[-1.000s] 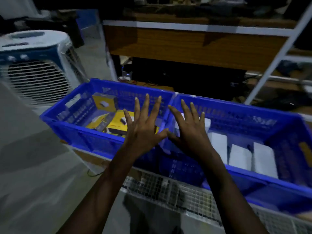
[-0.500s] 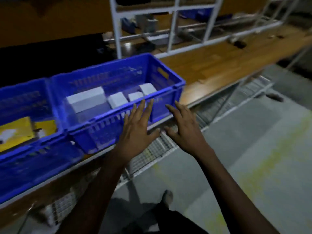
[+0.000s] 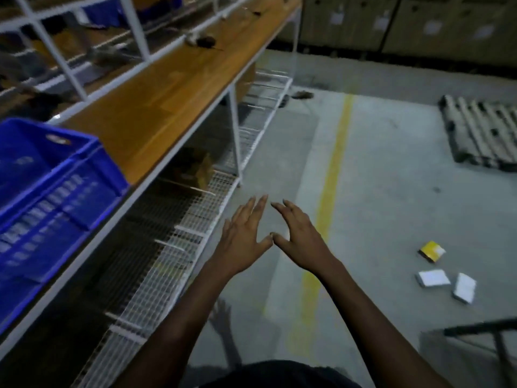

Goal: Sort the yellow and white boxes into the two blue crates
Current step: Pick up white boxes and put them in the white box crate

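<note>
Here, left hand [image 3: 242, 242], right hand [image 3: 302, 240], fingers splayed

Blue crate [image 3: 56, 191] on wooden shelf [image 3: 167, 102], yellow box [image 3: 431, 250] on floor [image 3: 391, 177], white box [image 3: 433, 278] near it, second white box [image 3: 464, 287] beside

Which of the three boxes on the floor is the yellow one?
The farthest box, lying beyond the two white boxes; only it is yellow.

No legible text anywhere. Pale labels on the stacked cartons [image 3: 405, 29]: blurred, unreadable. Oval mark on the blue crate [image 3: 56, 177] rim: smeared. Yellow box [image 3: 430, 250]: white patch, print too small to read.
</note>
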The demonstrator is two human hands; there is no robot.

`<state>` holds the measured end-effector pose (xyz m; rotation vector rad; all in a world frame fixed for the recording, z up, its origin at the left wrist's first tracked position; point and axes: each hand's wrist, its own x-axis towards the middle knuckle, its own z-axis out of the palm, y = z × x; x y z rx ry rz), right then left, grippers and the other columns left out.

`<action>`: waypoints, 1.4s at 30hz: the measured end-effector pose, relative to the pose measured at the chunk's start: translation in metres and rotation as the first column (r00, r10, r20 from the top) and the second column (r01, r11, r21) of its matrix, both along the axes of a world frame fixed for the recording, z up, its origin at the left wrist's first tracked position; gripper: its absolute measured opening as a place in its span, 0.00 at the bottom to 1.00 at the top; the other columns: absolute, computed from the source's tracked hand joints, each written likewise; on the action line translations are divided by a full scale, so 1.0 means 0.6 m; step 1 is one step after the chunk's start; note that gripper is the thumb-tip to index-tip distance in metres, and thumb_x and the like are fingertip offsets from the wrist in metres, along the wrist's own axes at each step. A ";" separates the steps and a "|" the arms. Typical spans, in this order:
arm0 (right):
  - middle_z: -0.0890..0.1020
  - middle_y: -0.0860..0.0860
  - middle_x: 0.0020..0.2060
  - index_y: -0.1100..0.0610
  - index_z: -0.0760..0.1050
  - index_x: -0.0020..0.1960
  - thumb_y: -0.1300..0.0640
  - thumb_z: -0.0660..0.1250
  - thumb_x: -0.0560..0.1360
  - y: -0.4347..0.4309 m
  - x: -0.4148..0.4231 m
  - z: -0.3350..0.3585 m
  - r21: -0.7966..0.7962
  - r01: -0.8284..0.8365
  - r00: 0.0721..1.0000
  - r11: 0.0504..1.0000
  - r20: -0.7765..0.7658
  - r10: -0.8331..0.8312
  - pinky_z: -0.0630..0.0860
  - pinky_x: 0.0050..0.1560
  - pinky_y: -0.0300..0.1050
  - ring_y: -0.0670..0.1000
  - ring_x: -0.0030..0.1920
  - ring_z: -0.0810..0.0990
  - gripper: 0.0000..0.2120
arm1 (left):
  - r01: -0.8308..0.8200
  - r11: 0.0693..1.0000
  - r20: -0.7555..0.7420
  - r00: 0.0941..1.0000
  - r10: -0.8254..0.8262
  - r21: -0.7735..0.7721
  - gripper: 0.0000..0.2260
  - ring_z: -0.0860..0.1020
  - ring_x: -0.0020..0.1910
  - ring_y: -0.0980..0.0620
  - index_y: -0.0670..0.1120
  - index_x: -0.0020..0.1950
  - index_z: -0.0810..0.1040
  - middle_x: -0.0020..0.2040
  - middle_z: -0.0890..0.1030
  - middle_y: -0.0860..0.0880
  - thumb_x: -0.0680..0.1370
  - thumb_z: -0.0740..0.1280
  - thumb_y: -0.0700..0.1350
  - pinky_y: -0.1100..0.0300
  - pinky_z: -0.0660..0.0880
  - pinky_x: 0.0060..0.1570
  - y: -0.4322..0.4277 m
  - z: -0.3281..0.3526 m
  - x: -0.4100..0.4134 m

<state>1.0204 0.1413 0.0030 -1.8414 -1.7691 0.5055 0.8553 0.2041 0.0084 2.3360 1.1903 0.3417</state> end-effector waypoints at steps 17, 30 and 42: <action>0.66 0.50 0.73 0.42 0.58 0.75 0.45 0.63 0.75 -0.338 0.683 -0.089 -0.105 0.564 0.807 0.819 -0.143 -0.573 0.68 0.68 0.57 0.54 0.72 0.66 0.30 | 0.490 0.869 -0.179 0.851 -0.493 -0.064 0.40 0.52 0.79 0.45 0.61 0.78 0.39 0.81 0.48 0.49 0.77 0.64 0.56 0.36 0.59 0.71 -0.181 -0.047 0.705; 0.59 0.53 0.76 0.43 0.55 0.76 0.46 0.65 0.76 -0.389 0.915 -0.174 -0.368 0.736 0.608 0.568 -0.011 -0.794 0.64 0.69 0.62 0.58 0.75 0.58 0.32 | 0.667 0.728 -0.264 0.682 -0.682 -0.156 0.41 0.47 0.78 0.38 0.59 0.79 0.38 0.80 0.40 0.45 0.77 0.64 0.58 0.32 0.53 0.69 -0.199 -0.133 1.056; 0.79 0.57 0.58 0.52 0.67 0.71 0.52 0.66 0.77 -0.298 1.180 -0.171 -0.578 0.682 0.560 0.447 0.020 -0.828 0.71 0.58 0.47 0.57 0.61 0.76 0.23 | 0.735 0.596 -0.298 0.519 -0.801 -0.322 0.38 0.64 0.72 0.37 0.56 0.80 0.47 0.79 0.55 0.44 0.76 0.65 0.56 0.42 0.66 0.65 -0.070 -0.191 1.351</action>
